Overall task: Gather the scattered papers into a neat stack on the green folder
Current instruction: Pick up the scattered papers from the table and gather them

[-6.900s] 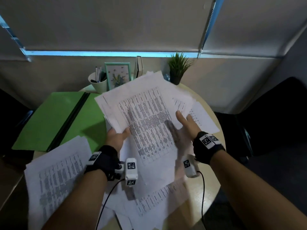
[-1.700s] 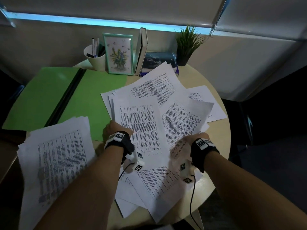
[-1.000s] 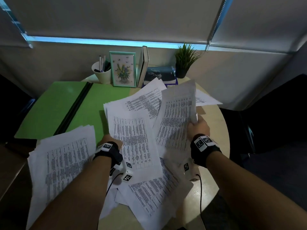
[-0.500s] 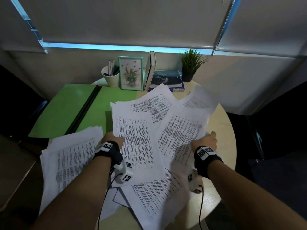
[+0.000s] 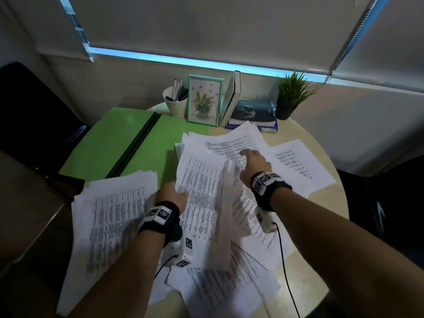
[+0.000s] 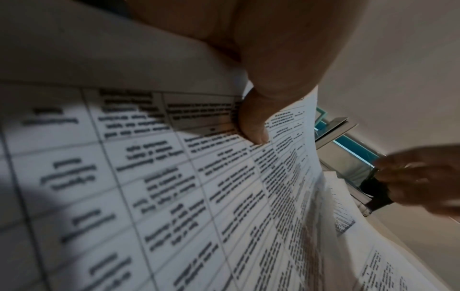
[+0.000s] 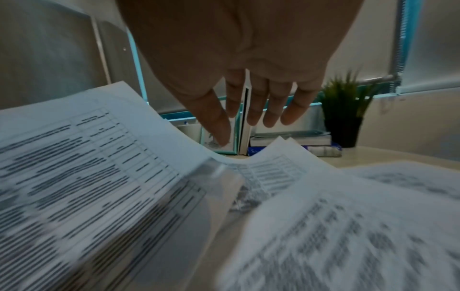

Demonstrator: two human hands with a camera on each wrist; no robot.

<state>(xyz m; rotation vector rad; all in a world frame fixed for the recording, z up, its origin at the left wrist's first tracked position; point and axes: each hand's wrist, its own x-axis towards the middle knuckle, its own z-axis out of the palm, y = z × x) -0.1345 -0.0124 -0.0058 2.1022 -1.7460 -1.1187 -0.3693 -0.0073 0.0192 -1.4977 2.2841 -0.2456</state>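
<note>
An open green folder point(image 5: 119, 143) lies at the table's back left. Printed white papers are scattered over the round table. My left hand point(image 5: 176, 193) grips a raised bundle of sheets point(image 5: 202, 187) by its left edge; the thumb point(image 6: 254, 122) presses on the printed face in the left wrist view. My right hand point(image 5: 249, 157) stretches forward over the far sheets point(image 5: 231, 143), its fingers point(image 7: 248, 110) straight and holding nothing. A loose pile point(image 5: 114, 214) lies at the front left, one sheet point(image 5: 300, 164) at the far right, and more sheets point(image 5: 224, 290) near the front edge.
Along the back stand a cup of pens point(image 5: 175, 102), a framed flower picture point(image 5: 205, 99), an upright book point(image 5: 235, 95), flat books point(image 5: 252, 113) and a small potted plant point(image 5: 291, 95). The table edge point(image 5: 339, 203) curves off on the right.
My right hand has let go of the sheet it was holding at the right and has moved forward over the far sheets. That sheet now lies against the bundle in my left hand.
</note>
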